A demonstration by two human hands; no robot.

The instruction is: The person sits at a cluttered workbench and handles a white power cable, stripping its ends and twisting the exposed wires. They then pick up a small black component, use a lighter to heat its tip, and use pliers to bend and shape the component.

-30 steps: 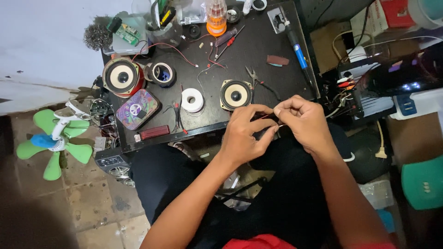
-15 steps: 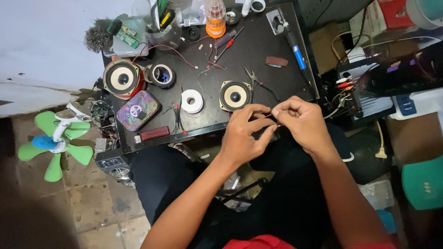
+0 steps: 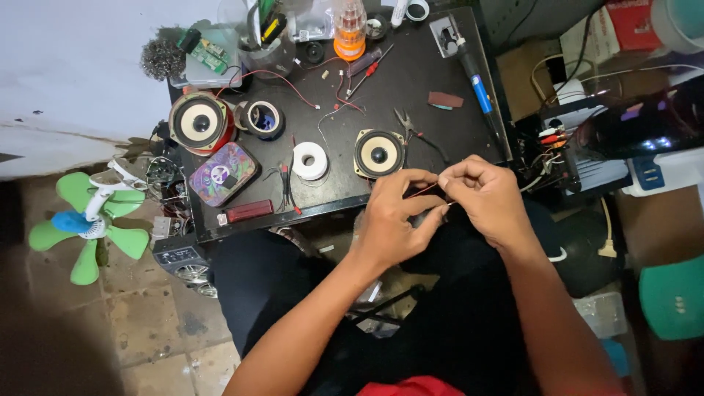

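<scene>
My left hand (image 3: 394, 220) and my right hand (image 3: 485, 198) meet just off the front edge of the black worktable (image 3: 411, 81), over my lap. Both pinch a thin red wire (image 3: 424, 191) between thumb and fingertips, the ends held close together. A small round speaker (image 3: 379, 153) lies on the table right behind my left hand. A pair of small pliers (image 3: 405, 122) rests beside that speaker.
On the table: a larger speaker (image 3: 199, 122), a tape roll (image 3: 263, 118), a white solder spool (image 3: 310, 160), a patterned tin (image 3: 222, 173), a blue-handled soldering iron (image 3: 475, 73), an orange bottle (image 3: 350, 29). A green fan (image 3: 84, 224) lies on the floor left; electronics with wires (image 3: 587, 139) sit right.
Both hands stay at the table's front edge with the wire; the fingers have shifted slightly and the hands have drifted a little apart.
</scene>
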